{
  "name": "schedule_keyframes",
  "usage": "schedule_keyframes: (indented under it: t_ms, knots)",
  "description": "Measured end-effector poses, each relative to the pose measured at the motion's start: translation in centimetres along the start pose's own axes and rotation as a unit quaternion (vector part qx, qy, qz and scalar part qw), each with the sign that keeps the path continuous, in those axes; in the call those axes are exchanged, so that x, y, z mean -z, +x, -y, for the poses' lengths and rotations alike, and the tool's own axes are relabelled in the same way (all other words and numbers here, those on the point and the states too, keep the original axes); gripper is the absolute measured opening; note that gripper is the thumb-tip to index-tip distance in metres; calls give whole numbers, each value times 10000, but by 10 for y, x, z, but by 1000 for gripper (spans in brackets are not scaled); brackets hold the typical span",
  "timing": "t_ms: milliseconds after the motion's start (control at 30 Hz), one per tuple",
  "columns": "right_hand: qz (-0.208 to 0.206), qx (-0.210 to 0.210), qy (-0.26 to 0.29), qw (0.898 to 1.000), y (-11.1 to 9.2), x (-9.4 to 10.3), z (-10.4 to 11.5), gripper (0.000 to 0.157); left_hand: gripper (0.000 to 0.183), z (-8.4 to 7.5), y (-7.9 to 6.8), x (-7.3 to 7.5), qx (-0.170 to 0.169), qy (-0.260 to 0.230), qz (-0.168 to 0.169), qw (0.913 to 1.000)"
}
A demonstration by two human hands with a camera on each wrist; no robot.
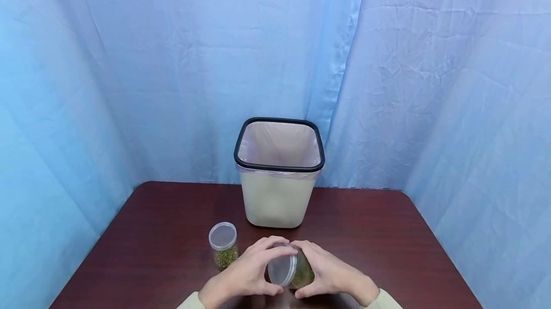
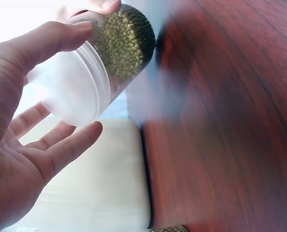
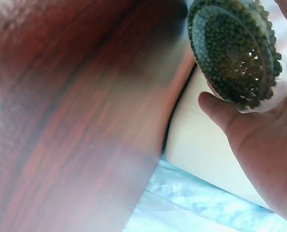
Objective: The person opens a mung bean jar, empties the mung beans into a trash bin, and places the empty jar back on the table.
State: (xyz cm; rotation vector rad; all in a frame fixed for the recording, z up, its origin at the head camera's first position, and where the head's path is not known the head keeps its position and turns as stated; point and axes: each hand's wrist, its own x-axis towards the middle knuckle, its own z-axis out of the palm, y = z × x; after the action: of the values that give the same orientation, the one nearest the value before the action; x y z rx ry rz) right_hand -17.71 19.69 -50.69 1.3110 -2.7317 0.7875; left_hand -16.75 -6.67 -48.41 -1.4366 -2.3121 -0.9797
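A clear jar of green beans [image 1: 303, 270] is tilted on its side between both hands near the table's front, its lid [image 1: 279, 270] facing left. My left hand [image 1: 247, 270] holds the lid end, thumb and fingers spread around the rim; the left wrist view shows the translucent lid [image 2: 80, 87] and the beans [image 2: 126, 46] behind it. My right hand [image 1: 333, 273] grips the jar's body from the other side. In the right wrist view the jar's base [image 3: 230, 53] shows the beans packed against it. A second lidded jar of green beans [image 1: 225, 251] stands upright to the left.
A cream bin [image 1: 275, 201] with a black rim and a thin plastic liner stands behind the hands, toward the table's back edge. The table [image 1: 379, 232] is dark reddish wood. Light blue curtains [image 1: 172, 74] hang around it.
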Motion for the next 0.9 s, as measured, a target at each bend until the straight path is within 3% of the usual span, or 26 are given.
schedule_keyframes:
  t_ms: [267,667,900]
  knots:
    - [-82,228,148,9996,1,-1,-3,95,81,4,-1,-2,59,-158,-32,9999]
    - [-54,372,104,9992,0,-1,-3,94,81,4,-1,-1,-98,143,29,9998]
    - [-44,338,216,9992,-1,-2,-4,93,78,4,-2,-2,57,2,-1,10000]
